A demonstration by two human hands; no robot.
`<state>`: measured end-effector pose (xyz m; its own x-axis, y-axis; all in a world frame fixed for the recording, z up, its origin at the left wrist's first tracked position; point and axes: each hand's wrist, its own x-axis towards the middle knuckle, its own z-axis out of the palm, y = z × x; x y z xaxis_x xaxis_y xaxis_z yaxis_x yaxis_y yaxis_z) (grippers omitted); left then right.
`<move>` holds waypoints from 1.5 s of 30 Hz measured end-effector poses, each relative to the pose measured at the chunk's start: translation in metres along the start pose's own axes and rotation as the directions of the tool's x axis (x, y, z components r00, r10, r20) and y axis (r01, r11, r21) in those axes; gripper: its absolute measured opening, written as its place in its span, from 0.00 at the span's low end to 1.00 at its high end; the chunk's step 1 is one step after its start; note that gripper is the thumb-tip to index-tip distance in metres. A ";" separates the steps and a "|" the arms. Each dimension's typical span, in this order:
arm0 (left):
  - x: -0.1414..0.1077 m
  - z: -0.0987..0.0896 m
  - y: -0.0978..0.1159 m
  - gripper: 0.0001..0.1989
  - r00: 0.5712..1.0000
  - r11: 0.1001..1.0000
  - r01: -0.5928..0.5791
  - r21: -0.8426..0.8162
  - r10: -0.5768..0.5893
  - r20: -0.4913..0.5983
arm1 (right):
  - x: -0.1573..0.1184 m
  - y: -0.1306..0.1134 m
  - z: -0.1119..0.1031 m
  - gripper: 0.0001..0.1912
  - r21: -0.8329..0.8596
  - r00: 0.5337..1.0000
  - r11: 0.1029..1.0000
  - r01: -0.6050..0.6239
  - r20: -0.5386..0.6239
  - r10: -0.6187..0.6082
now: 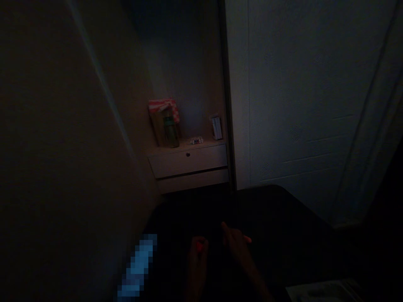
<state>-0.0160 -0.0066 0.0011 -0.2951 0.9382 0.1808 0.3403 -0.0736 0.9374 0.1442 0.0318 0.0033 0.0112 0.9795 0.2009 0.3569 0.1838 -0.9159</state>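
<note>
The view is very dark. My left hand (197, 253) is above the black surface (277, 226), its fingers curled round a small red piece (200, 246) whose kind I cannot make out. To its right, my right hand (234, 243) is closed, with one finger reaching forward. An orange-red, slim stick-like end (247, 239) shows past the right side of that hand; the rest of it is hidden by the fingers. The two hands are apart, with a narrow dark gap between them.
Beyond the dark surface stands a cabinet with a drawer (201, 161). On its shelf are a green bottle (171, 134), a red-and-white patterned item (162, 105) and a small stack (216, 128). A printed sheet (324, 291) lies bottom right; a blurred blue patch (137, 268) glows left.
</note>
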 end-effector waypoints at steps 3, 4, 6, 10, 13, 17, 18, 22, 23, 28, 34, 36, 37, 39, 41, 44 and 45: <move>-0.001 -0.001 -0.004 0.35 0.999 1.000 0.028 0.004 -0.029 0.025 | 0.001 -0.005 -0.001 0.37 0.034 1.000 0.999 -0.001 -0.011 0.001; -0.001 0.000 -0.006 0.34 0.998 0.999 0.042 0.001 -0.042 0.038 | 0.002 -0.006 0.000 0.36 0.044 1.000 0.999 0.001 -0.019 0.000; 0.000 0.000 -0.011 0.34 0.997 0.999 0.054 -0.008 -0.053 0.053 | 0.003 -0.007 0.001 0.35 0.060 1.000 0.998 0.002 -0.022 0.000; 0.000 0.002 -0.019 0.34 0.998 0.997 0.029 -0.071 -0.025 0.060 | 0.005 -0.005 0.006 0.31 0.065 1.000 0.998 0.011 0.018 -0.013; -0.001 0.002 -0.021 0.37 0.997 0.989 0.064 -0.131 -0.056 0.060 | 0.004 -0.003 0.009 0.29 0.035 0.996 0.999 0.027 0.080 -0.030; -0.001 0.001 -0.018 0.36 0.996 0.994 0.039 -0.107 -0.029 0.088 | 0.004 0.000 0.011 0.26 0.014 0.993 0.999 0.038 0.109 -0.040; -0.001 0.000 -0.017 0.35 0.994 0.996 0.017 -0.089 -0.007 0.111 | 0.004 0.001 0.011 0.25 0.006 0.993 0.999 0.048 0.107 -0.048; -0.002 -0.003 -0.009 0.29 0.982 0.996 -0.077 -0.039 0.082 0.168 | 0.005 0.004 0.012 0.23 -0.025 0.991 0.996 0.081 0.109 -0.078; -0.002 -0.003 -0.007 0.30 0.981 0.996 -0.089 -0.026 0.092 0.169 | 0.005 0.003 0.012 0.23 -0.026 0.991 0.996 0.080 0.114 -0.076; -0.002 -0.002 -0.004 0.34 0.989 0.999 -0.043 0.026 0.039 0.146 | -0.002 -0.006 0.003 0.21 0.019 0.989 0.996 0.083 0.118 -0.085; -0.003 0.001 -0.002 0.38 0.993 0.996 0.076 -0.037 -0.073 0.088 | -0.008 -0.005 -0.029 0.31 0.181 0.997 0.982 0.053 -0.066 -0.041; -0.004 0.001 -0.001 0.38 0.991 0.995 0.091 -0.045 -0.086 0.103 | -0.005 -0.001 -0.040 0.35 0.207 0.989 0.978 0.029 -0.148 0.002; -0.004 0.001 -0.001 0.38 0.990 0.994 0.096 -0.050 -0.090 0.108 | -0.003 0.002 -0.046 0.36 0.221 0.981 0.975 0.009 -0.192 0.034; -0.004 0.001 -0.001 0.38 0.989 0.993 0.101 -0.059 -0.094 0.111 | 0.000 0.008 -0.058 0.41 0.242 0.963 0.969 -0.042 -0.249 0.104; -0.005 0.001 -0.001 0.38 0.989 0.992 0.104 -0.066 -0.096 0.108 | 0.002 0.017 -0.071 0.43 0.196 0.955 0.980 -0.041 -0.282 0.096; -0.005 0.001 0.000 0.37 0.988 0.991 0.108 -0.074 -0.099 0.116 | 0.004 0.034 -0.091 0.31 -0.051 0.926 0.998 -0.021 -0.378 0.000; -0.005 0.001 0.000 0.37 0.988 0.991 0.109 -0.078 -0.099 0.119 | 0.004 0.039 -0.097 0.27 -0.131 0.923 0.991 -0.004 -0.382 -0.047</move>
<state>-0.0136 -0.0109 -0.0005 -0.2192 0.9744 0.0504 0.2359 0.0028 0.9718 0.2484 0.0349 0.0017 0.3510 0.8640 0.3610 0.4761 0.1673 -0.8633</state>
